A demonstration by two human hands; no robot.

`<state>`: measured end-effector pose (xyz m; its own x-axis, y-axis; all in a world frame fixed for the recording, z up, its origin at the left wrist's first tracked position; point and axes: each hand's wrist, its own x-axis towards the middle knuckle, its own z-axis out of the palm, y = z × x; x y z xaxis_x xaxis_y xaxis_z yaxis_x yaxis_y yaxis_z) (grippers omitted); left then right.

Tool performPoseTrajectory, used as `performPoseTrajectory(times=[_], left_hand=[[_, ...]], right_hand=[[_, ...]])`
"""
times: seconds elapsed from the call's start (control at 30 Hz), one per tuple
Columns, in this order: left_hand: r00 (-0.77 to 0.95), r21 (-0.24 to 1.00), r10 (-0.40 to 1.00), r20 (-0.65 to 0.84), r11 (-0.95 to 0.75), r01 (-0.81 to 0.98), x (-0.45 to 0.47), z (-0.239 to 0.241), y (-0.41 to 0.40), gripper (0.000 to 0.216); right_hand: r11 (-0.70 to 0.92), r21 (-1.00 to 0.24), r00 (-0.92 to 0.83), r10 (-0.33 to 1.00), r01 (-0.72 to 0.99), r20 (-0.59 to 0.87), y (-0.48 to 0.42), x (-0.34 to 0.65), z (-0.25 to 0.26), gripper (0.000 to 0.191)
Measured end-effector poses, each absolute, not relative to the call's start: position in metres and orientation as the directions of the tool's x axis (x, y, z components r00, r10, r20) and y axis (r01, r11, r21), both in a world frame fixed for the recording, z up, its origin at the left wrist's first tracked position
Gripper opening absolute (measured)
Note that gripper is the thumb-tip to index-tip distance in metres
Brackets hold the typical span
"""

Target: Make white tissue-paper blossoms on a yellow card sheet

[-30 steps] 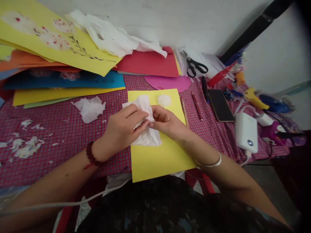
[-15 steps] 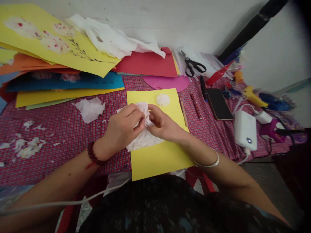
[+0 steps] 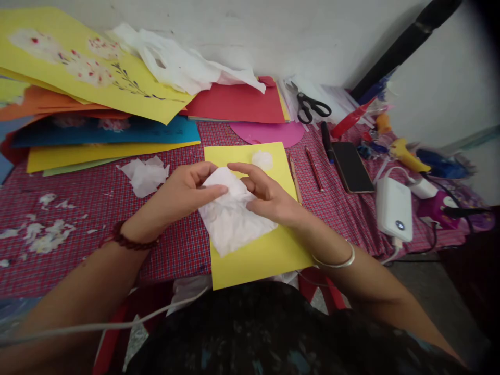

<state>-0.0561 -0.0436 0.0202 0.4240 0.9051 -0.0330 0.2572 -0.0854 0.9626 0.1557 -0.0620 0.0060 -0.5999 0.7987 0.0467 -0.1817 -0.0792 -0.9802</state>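
Tissue over yellow sheet, at near middle

Gripped folded far part with left hand, thumb on top; held right hand half-curled at right edge, grip hard to tell. Possibly risked tearing, if pulled too strongly, because seemed thin. Saw at far right red tube; could not see contents.

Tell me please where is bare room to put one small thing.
Bare checked tablecloth shows between the red pencil, smartphone and power bank. The yellow sheet is bare below the held tissue. Crowded: around the scissors, and the stacked papers at back left.
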Motion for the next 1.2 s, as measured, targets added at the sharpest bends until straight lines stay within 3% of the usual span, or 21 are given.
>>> performPoseTrajectory(times=[0.07,0.13,0.3,0.5,0.7,0.77,0.87,1.0,1.1,1.2], left_hand=[[0.409,0.973,0.895,-0.177,0.095,0.212,-0.054,0.025,-0.047,0.021],[0.386,0.968,0.893,-0.233,0.172,0.184,-0.052,0.028,-0.05,0.021],[0.333,0.959,0.914,-0.232,0.158,0.234,-0.048,0.024,-0.052,0.019],[0.326,0.976,0.93,-0.173,0.117,0.183,-0.05,0.021,-0.05,0.02],[0.505,0.921,0.771,-0.388,0.347,0.177,-0.051,0.024,-0.052,0.031],[0.487,0.901,0.761,-0.429,0.401,0.167,-0.051,0.023,-0.053,0.025],[0.442,0.892,0.785,-0.435,0.441,0.094,-0.049,0.022,-0.054,0.026],[0.42,0.893,0.796,-0.435,0.44,0.091,-0.046,0.021,-0.055,0.026],[0.435,0.906,0.799,-0.415,0.407,0.117,-0.044,0.022,-0.056,0.024],[0.425,0.915,0.812,-0.4,0.38,0.135,-0.042,0.021,-0.058,0.022]], right_hand=[[-0.072,-0.981,-0.58,0.813,-0.18,0.047,-0.061,0.157,0.006,0.067],[-0.084,-0.981,-0.561,0.828,-0.173,0.027,-0.06,0.157,0.005,0.058],[-0.174,-0.982,-0.499,0.859,-0.076,-0.113,-0.06,0.155,0.004,0.025],[-0.253,-0.966,-0.414,0.885,-0.046,-0.212,-0.061,0.154,0.008,0.035],[-0.322,-0.941,-0.446,0.86,-0.101,-0.246,-0.063,0.154,0.008,0.036],[-0.254,-0.964,-0.434,0.879,-0.077,-0.197,-0.063,0.154,0.007,0.032],[0.046,-0.999,-0.344,0.938,-0.01,0.047,-0.062,0.156,0.006,0.021],[0.481,-0.858,-0.312,0.855,0.181,0.414,-0.063,0.158,0.011,0.013],[0.598,-0.756,-0.39,0.784,0.264,0.484,-0.064,0.158,0.014,0.008],[0.592,-0.752,-0.413,0.786,0.291,0.459,-0.064,0.156,0.012,0.007]])
